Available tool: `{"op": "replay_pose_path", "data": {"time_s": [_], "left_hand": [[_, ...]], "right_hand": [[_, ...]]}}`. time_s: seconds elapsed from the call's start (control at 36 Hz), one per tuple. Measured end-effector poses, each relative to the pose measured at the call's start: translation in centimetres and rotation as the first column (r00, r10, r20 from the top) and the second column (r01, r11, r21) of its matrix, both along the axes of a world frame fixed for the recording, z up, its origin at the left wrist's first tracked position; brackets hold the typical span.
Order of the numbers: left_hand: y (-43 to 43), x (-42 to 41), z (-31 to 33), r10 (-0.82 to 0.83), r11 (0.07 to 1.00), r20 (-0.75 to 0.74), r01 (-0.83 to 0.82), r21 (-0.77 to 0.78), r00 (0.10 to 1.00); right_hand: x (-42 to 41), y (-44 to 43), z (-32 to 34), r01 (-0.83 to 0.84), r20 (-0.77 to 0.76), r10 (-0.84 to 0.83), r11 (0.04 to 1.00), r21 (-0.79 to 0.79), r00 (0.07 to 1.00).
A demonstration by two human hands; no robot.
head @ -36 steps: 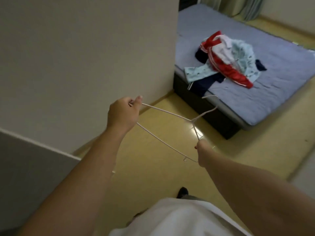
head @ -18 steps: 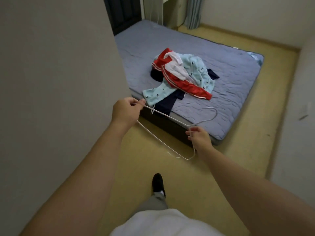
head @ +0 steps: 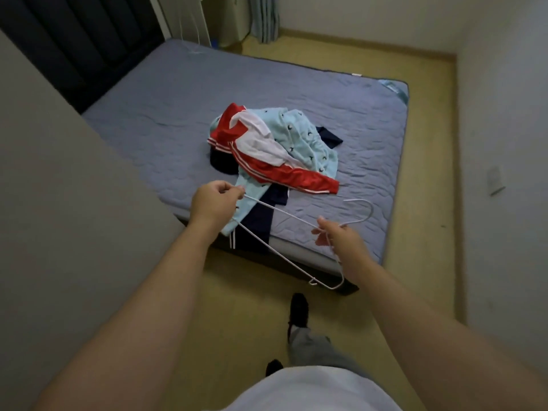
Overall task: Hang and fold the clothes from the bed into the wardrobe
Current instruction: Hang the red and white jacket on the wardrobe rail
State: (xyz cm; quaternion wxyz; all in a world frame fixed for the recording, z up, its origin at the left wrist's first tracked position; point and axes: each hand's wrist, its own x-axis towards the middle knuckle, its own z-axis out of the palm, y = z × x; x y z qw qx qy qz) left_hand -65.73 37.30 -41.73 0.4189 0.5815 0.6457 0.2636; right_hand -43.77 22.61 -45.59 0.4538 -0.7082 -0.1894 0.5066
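- Far left: plain grey panel (head: pixel 74 203) close by, filling that side; whether part of the wardrobe, impossible to tell.
- Left hand (head: pixel 212 203), fingers curled, pinching one shoulder tip of a white wire hanger (head: pixel 281 213).
- Hanger bare of clothing, held nearly flat between both hands in front of the near edge of the bed (head: pixel 166 114), hook pointing right.
- Centre of the grey-blue bed: heap of clothes (head: pixel 275 149), with a red jacket with white stripes on top, a white piece, a pale blue patterned garment and something navy beneath.
- A pale blue sleeve and a navy striped leg trailing over the near edge, just beyond the left hand.
- Right hand (head: pixel 341 240), fingers closed round the hanger's neck, just below the hook.
- Step in hand, by the look of it: arriving at the pile with a hanger, nothing hung or folded yet.
- Next move, most likely: freeing one hand, lifting a single garment off the tangled heap, top layer first, then feeding the hanger's shoulders in through the neck opening.
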Motion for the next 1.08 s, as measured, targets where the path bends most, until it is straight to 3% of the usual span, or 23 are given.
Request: {"op": "replay_pose_path", "data": {"time_s": [0.14, 0.39, 0.61, 0.72, 0.83, 0.97, 1.08], "left_hand": [[7.7, 2.4, -2.4, 0.007, 1.0, -0.029, -0.007, -0.003, 1.0], [21.6, 4.1, -4.8, 0.081, 0.996, -0.182, -0.086, -0.017, 0.98], [33.3, 4.9, -12.1, 0.074, 0.975, -0.114, -0.096, -0.201, 0.991], [39.6, 6.6, -17.5, -0.011, 0.956, -0.104, -0.02, -0.294, 0.995], [45.1, 9.2, -23.7, -0.153, 0.945, -0.142, 0.103, -0.309, 0.978], [49.7, 13.0, -29.3, -0.341, 0.899, -0.198, 0.258, -0.354, 0.919], [53.2, 15.3, -32.5, -0.428, 0.874, -0.25, 0.327, -0.36, 0.868]], "right_hand": [[2.2, 8.0, -2.3, -0.063, -0.148, 0.056, 0.997, -0.044, 0.987], [3.7, 21.3, -5.9, -0.151, -0.048, 0.147, 0.982, -0.114, 0.988], [3.4, 30.5, -7.6, -0.101, 0.084, 0.11, 0.989, -0.105, 0.99], [3.6, 33.6, -9.4, -0.08, 0.135, 0.085, 0.996, -0.042, 0.987], [3.4, 37.4, -12.6, -0.041, 0.171, 0.055, 0.995, -0.085, 0.984], [2.4, 41.3, -15.7, -0.086, 0.312, 0.118, 0.99, -0.115, 0.943], [2.1, 43.7, -16.7, -0.072, 0.318, 0.116, 0.987, -0.147, 0.941]]}}
